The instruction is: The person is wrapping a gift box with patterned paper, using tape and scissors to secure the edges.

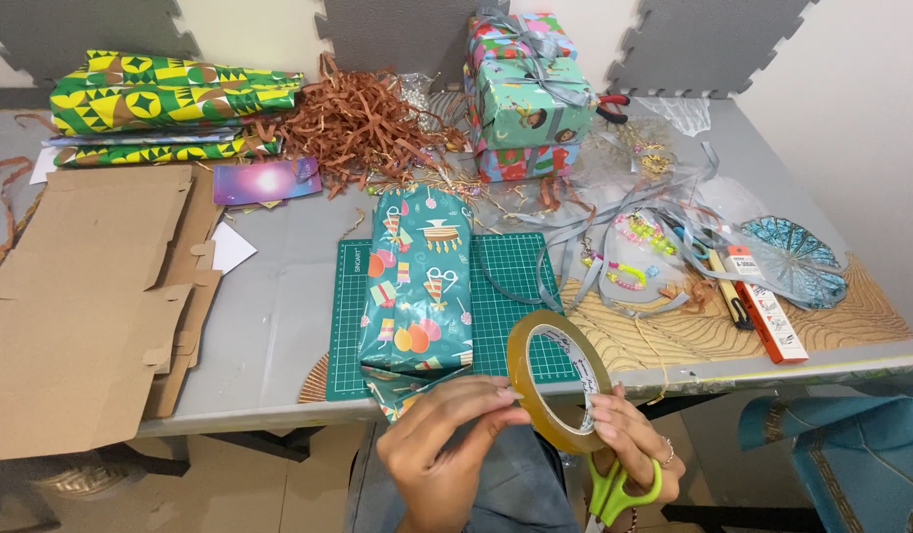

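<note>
Hands (456,434) hold tape roll (555,380) over cluttered grey table (279,306).

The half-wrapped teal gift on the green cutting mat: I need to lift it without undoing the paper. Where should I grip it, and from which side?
Grip the half-wrapped teal gift across its long left and right sides, at mid-length, coming from above. It lies lengthwise on the green cutting mat, and its near end looks loose and unfolded, so probably avoid that end. The left hand and right hand both hold the tape roll.
</note>
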